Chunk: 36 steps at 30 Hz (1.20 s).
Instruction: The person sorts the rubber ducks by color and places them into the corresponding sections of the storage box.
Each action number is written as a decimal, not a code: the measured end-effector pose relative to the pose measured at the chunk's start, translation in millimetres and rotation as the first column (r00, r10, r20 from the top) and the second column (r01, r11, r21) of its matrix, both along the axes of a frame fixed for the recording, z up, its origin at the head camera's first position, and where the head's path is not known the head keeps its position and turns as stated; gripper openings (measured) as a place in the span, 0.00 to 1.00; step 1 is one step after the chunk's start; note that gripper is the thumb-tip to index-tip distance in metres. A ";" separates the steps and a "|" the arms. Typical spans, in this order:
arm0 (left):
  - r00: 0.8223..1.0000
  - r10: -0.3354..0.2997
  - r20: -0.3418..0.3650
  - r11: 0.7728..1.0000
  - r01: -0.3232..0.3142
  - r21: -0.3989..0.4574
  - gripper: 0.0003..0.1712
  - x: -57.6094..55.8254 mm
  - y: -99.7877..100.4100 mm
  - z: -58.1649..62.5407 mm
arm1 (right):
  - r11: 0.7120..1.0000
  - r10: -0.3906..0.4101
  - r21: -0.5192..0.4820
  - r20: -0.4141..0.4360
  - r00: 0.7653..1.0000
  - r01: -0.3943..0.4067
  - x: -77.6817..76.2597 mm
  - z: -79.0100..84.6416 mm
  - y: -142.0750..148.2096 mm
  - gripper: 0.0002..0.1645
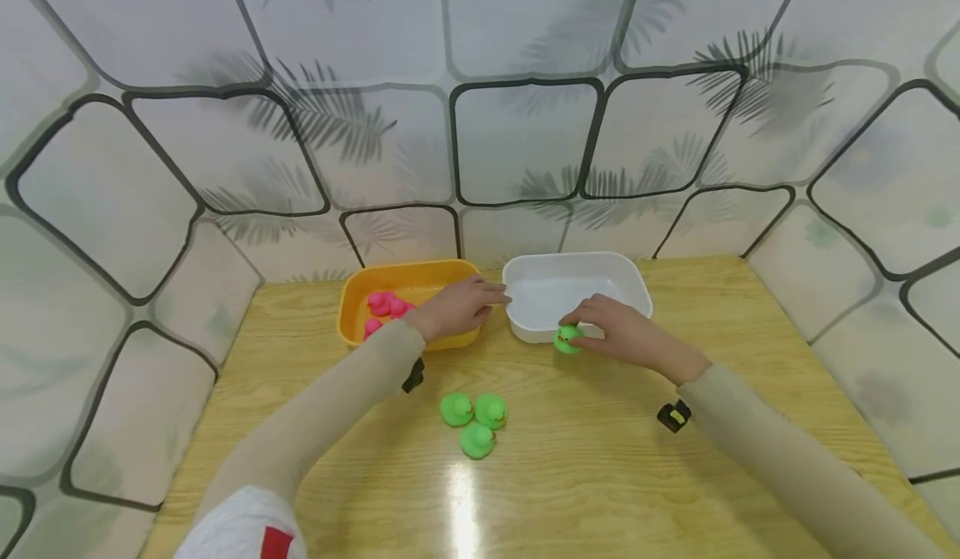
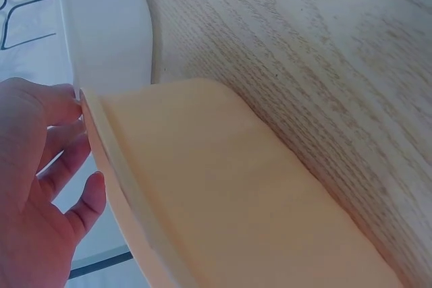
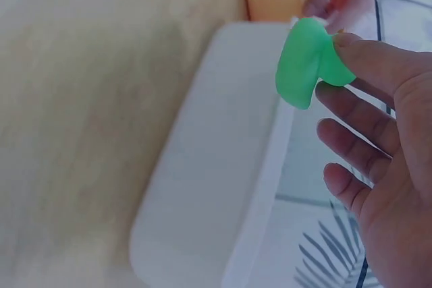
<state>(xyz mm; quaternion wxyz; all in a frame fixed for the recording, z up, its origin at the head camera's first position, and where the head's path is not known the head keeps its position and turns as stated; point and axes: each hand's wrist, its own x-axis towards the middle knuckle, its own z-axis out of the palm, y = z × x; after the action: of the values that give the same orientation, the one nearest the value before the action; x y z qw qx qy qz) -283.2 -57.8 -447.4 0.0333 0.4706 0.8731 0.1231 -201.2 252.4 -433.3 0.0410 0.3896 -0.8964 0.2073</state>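
Observation:
A green rubber duck (image 1: 567, 339) is pinched between the thumb and fingers of my right hand (image 1: 617, 331), at the front rim of the white bin (image 1: 536, 334). The right wrist view shows the same duck (image 3: 304, 65) held up by its head, the other fingers loosely bent. My left hand (image 1: 462, 304) reaches over the right end of the orange bin (image 1: 352, 282); its extended fingertips are at the white bin's left rim. Pink ducks (image 1: 381, 302) lie in the orange bin, partly hidden by my left arm. Three green ducks (image 1: 477, 440) sit together on the table.
Both bins stand side by side at the back of the wooden table (image 1: 600, 476), close to a patterned cloth backdrop (image 1: 525, 142). The cloth also rises along the left and right sides. Light glares off the table's near middle.

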 end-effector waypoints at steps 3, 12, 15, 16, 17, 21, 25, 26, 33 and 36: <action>1.000 -0.004 0.007 1.000 0.004 -0.001 0.21 -0.2 -0.2 2.1 | 0.999 -0.036 -0.003 0.015 0.999 0.036 -8.3 5.3 5.2 0.16; 1.000 0.003 0.022 1.000 -0.003 -0.018 0.22 1.9 0.3 6.7 | 0.991 -0.131 -0.003 0.047 0.990 0.132 -34.2 15.1 21.2 0.17; 0.999 0.005 0.031 1.000 -0.005 -0.019 0.22 2.3 0.5 6.2 | 0.988 -0.154 -0.017 0.055 0.987 0.155 -41.5 15.2 24.8 0.17; 0.999 0.006 0.033 1.000 -0.005 -0.017 0.22 2.3 0.5 6.0 | 0.987 -0.161 -0.020 0.058 0.985 0.162 -43.7 14.8 25.7 0.17; 0.999 0.008 0.036 1.000 -0.007 -0.017 0.22 2.2 0.5 5.8 | 0.985 -0.169 -0.022 0.062 0.984 0.171 -45.6 14.4 26.4 0.17; 0.999 0.011 0.042 1.000 -0.010 -0.012 0.22 1.9 0.4 4.9 | 0.980 -0.198 -0.015 0.083 0.977 0.200 -50.5 12.3 28.1 0.18; 0.999 0.009 0.044 1.000 -0.009 -0.008 0.22 1.6 0.5 4.2 | 0.976 -0.217 -0.004 0.103 0.971 0.219 -52.8 10.4 29.2 0.18; 0.999 0.008 0.045 1.000 -0.008 -0.008 0.22 1.5 0.6 4.1 | 0.975 -0.219 -0.001 0.105 0.970 0.221 -53.3 10.0 29.5 0.18; 0.999 0.020 0.048 1.000 -0.019 -0.018 0.22 1.8 0.0 5.2 | 0.971 -0.239 0.025 0.116 0.964 0.238 -56.0 6.3 30.5 0.19; 0.999 0.020 0.049 1.000 -0.019 -0.021 0.21 2.3 -0.1 6.3 | 0.969 -0.248 0.038 0.109 0.963 0.246 -57.7 2.6 31.8 0.19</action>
<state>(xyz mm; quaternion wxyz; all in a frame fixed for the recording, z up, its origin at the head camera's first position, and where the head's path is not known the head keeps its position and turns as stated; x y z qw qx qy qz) -280.9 -57.9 -441.1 0.0581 0.4583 0.8779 0.1261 -258.9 284.2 -430.8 0.0113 0.2629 -0.9413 0.2114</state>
